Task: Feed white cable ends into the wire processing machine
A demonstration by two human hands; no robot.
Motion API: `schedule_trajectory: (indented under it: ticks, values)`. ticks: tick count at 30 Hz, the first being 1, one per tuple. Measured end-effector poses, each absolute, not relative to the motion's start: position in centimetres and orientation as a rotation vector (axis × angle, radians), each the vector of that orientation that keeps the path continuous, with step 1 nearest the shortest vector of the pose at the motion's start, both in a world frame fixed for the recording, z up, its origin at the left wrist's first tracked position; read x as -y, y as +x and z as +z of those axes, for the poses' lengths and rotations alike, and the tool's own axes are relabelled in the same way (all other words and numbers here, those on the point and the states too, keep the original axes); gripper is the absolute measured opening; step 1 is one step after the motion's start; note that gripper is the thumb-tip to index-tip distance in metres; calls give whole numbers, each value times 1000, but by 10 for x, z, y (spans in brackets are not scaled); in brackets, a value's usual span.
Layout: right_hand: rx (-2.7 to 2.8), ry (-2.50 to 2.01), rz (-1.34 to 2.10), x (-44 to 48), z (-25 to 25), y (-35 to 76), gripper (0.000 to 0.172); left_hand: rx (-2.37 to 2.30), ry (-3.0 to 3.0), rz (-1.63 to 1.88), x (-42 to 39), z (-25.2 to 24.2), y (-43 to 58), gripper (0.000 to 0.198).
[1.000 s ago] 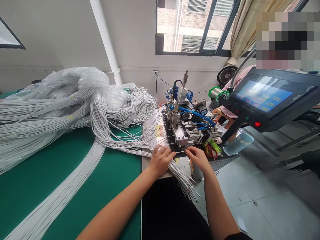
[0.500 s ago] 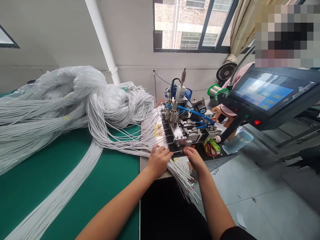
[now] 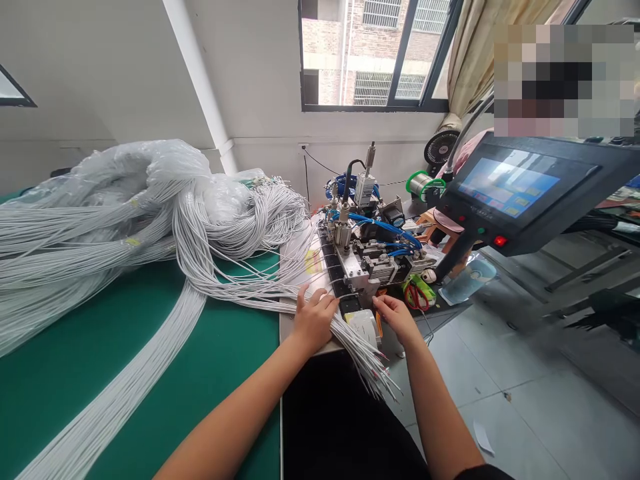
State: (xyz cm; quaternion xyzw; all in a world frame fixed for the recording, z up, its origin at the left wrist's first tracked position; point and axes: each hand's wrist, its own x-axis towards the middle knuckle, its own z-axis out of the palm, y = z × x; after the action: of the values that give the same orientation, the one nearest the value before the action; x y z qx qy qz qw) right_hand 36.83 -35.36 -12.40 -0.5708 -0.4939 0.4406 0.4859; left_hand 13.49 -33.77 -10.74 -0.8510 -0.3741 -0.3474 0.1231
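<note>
- Both hands have drawn apart since half a second ago: the left hand [image 3: 313, 320] has slid back from the machine's front edge onto the wire bundle, and the thin wire that spanned the two hands no longer shows between them.
- Head view, left side: the left hand lies on the white wires [image 3: 240, 290] where they cross the edge of the pale plate. Its fingers are bent over the strands, pointing towards the machine [image 3: 367, 260]. The thumb is hidden, so I cannot tell whether the grip closes round them.
- Head view, right side: the right hand [image 3: 397, 319] sits just in front of the machine, its grip narrow, thumb and fingertips pinched together. What lies between them is too small to tell.
- Between the wrists, the wire ends [image 3: 373, 367] fan out past the tabletop's edge, over the dark lap.
- The wires run back across the green tabletop [image 3: 150, 360] to a big coiled heap, partly under a clear plastic bag [image 3: 150, 160].
- Red-and-green scissors [image 3: 416, 293] lie just right of the right hand.
- A touchscreen panel [image 3: 510, 187] hangs at the right, with a green spool [image 3: 419, 183] and a small fan [image 3: 441, 148] behind the machine.
</note>
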Motion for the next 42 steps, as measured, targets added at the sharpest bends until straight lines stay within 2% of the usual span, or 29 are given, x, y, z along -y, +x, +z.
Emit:
schedule_trajectory:
  ticks: [4, 11, 19, 24, 29, 32, 42]
  values:
    - [1326, -1470, 1037, 371, -102, 381, 42, 1044, -2464, -1036, 336, -108, 135, 25]
    - [1787, -1431, 1212, 405, -62, 391, 37, 987, -2449, -1100, 339, -104, 131, 33]
    - [2023, -1374, 1385, 417, -58, 392, 34, 939, -2486, -1094, 340, -100, 129, 37]
    - [1851, -1430, 1308, 412, -59, 396, 37, 801, -2555, -1069, 341, -98, 128, 38]
    - [1577, -1528, 1032, 403, -61, 395, 38, 704, -2610, -1035, 344, -91, 129, 21]
    - [1424, -1487, 982, 394, -70, 385, 38, 679, -2615, -1017, 345, -89, 130, 16]
    - [1036, -1153, 1137, 363, -89, 347, 36, 645, -2675, -939, 337, -102, 127, 33]
